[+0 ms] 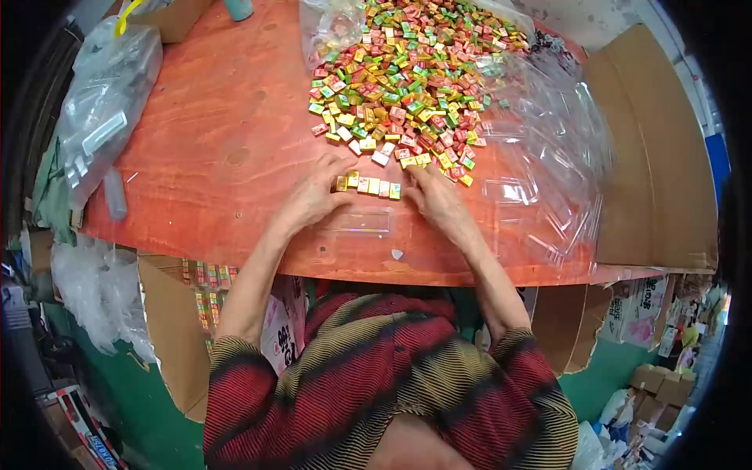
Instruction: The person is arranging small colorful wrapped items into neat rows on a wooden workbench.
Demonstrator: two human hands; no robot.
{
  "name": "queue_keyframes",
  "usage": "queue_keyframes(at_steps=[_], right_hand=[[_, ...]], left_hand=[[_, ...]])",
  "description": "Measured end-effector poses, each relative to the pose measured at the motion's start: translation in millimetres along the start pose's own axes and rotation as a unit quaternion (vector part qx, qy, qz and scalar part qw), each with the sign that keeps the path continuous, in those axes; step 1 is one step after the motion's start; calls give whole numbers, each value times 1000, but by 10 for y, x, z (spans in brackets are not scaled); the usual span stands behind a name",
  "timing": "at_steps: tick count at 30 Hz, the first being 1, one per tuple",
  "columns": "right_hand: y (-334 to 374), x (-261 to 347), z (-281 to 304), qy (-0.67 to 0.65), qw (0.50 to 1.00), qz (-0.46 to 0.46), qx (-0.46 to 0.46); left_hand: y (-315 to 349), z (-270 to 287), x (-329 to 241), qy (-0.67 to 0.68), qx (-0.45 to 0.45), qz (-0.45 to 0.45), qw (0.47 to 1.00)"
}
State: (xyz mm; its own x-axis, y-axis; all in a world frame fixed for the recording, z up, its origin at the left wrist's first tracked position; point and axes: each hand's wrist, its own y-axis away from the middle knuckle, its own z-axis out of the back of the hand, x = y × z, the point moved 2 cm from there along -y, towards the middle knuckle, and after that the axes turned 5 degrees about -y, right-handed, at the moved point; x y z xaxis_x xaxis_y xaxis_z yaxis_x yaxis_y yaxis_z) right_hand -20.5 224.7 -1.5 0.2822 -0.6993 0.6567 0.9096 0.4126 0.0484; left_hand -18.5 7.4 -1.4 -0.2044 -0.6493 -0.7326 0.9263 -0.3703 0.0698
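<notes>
A short row of small wrapped cubes (368, 186), yellow and green, lies on the red-brown table (219, 149) between my hands. My left hand (313, 196) touches the row's left end with its fingertips. My right hand (435, 196) presses against the right end. Both hands squeeze the row from its ends. Just in front of the row lies a clear flat plastic box (362, 222). Behind the row spreads a large heap of small wrapped cubes (407, 70) in red, green, yellow and orange.
A pile of clear plastic boxes and film (548, 157) lies on the right, beside a brown cardboard sheet (658, 157). A plastic bag with clear parts (102, 110) sits at the far left. Cardboard boxes (180, 345) stand under the table.
</notes>
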Motion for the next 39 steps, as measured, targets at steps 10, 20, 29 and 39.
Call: queue_keyframes(at_steps=[10,20,29,39], right_hand=[[-20,65,-227,39,998,40,-5],[47,-30,70,148,976,-16,-160],[138,12,-59,148,981,-8,-129],[105,76,-103,24,997,52,-54]], left_hand=[[-78,-197,0,-76,-45,-76,993],[-22,-222,-54,-69,-102,-60,991],[-25,-261,-21,-108,-118,-70,985],[-29,-221,-28,-102,-112,-75,986]])
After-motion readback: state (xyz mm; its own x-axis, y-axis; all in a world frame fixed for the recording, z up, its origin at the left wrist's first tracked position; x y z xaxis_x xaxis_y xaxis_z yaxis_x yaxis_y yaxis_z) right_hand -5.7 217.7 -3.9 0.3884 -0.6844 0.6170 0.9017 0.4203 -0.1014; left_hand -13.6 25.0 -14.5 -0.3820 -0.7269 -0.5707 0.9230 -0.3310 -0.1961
